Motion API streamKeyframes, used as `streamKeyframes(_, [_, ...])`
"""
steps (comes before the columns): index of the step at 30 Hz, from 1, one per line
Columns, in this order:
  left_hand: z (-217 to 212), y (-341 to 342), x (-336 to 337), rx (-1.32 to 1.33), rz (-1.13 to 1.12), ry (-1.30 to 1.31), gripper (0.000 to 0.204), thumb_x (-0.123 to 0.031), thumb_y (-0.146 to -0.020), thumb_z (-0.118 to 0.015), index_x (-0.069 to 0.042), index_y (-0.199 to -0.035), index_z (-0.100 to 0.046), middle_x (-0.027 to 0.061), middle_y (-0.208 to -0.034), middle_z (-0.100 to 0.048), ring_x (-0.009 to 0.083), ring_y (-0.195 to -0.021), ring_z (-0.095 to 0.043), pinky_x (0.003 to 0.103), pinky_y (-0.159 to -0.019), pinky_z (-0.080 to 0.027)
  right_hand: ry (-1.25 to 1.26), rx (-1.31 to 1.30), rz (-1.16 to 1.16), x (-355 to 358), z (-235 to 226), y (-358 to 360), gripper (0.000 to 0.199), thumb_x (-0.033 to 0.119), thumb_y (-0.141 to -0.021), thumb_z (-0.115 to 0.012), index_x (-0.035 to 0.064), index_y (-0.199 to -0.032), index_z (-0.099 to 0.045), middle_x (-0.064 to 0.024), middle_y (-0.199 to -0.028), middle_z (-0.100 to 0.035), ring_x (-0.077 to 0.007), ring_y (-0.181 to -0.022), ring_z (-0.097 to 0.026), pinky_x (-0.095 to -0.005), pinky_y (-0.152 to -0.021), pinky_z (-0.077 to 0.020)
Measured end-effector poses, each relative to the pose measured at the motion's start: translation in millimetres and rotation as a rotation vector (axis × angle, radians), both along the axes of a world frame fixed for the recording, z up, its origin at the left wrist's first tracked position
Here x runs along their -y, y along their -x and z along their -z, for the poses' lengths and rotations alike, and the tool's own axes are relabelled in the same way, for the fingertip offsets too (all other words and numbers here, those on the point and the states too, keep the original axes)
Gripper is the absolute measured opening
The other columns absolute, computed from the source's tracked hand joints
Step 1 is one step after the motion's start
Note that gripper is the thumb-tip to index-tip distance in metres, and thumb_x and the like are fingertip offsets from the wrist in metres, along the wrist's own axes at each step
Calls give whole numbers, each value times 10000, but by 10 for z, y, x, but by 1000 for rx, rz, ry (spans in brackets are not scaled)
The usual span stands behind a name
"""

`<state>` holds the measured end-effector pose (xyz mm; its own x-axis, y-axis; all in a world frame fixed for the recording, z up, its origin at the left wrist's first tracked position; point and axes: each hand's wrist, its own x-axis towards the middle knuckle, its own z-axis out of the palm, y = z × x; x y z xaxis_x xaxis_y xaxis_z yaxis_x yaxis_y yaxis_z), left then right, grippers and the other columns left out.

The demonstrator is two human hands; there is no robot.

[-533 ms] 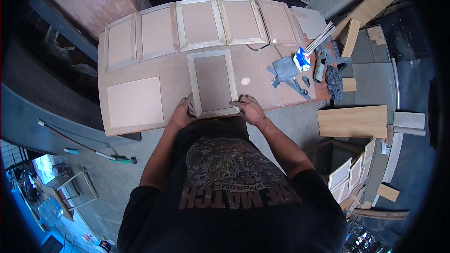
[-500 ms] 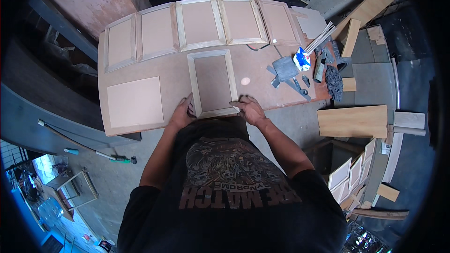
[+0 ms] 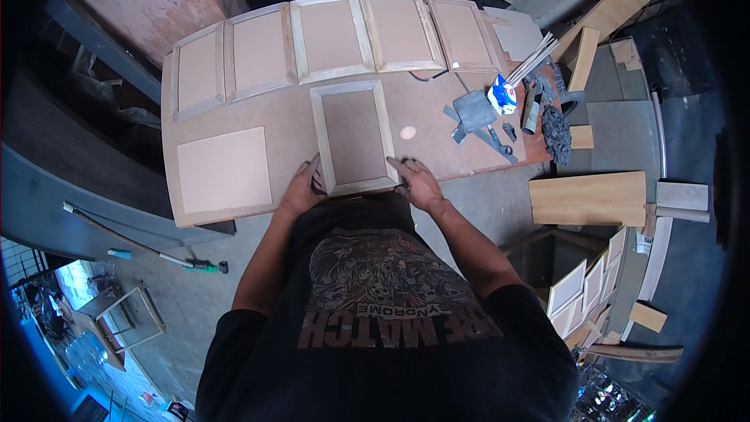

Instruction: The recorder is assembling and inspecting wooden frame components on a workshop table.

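Note:
A framed wooden cabinet door panel (image 3: pixel 353 137) lies flat on the workbench (image 3: pixel 281 121) straight in front of me. My left hand (image 3: pixel 303 186) presses against its lower left corner. My right hand (image 3: pixel 414 178) rests flat at its lower right corner, fingers spread along the frame's edge. Neither hand lifts the panel; it stays on the bench top.
Several more framed panels (image 3: pixel 328 35) lie in a row along the bench's far edge. A plain flat board (image 3: pixel 223 169) sits at the left. Tools, a small can (image 3: pixel 501 97) and thin sticks crowd the right end. Stacked panels (image 3: pixel 586 289) and wood offcuts (image 3: pixel 587 198) stand at the right.

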<state>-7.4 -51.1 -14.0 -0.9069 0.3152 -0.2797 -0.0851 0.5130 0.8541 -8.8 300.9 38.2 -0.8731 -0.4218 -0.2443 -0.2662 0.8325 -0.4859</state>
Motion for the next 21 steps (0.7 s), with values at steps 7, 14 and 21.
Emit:
streamKeyframes(7, [92,-7,29,-18,8,-6,1192,58,-655,-888,-79,-1678,-292,100,-1023,-534,199,-787,-599,319,-766,-601,14,28,23,0,3,-20,845,112,-802,-826,143,-1573,-480,-145,-1272,-620,-361,-1251,-563,-445,-1130,-457])
streamKeyframes(14, [4,-3,4,18,-6,4,1096,81,-686,-825,-42,-1658,-332,97,-1010,-521,200,-789,-588,307,-770,-588,-9,27,68,6,49,-48,811,148,-814,-836,127,-1552,-500,-141,-1316,-620,-356,-1299,-551,-439,-1140,-461])
streamKeyframes(21, [35,1,11,4,7,14,1160,55,-670,-864,-82,-1676,-302,110,-1031,-526,201,-798,-597,311,-767,-595,-18,44,93,35,10,-49,782,181,-822,-838,124,-1536,-522,-145,-1308,-624,-359,-1297,-550,-442,-1138,-460])
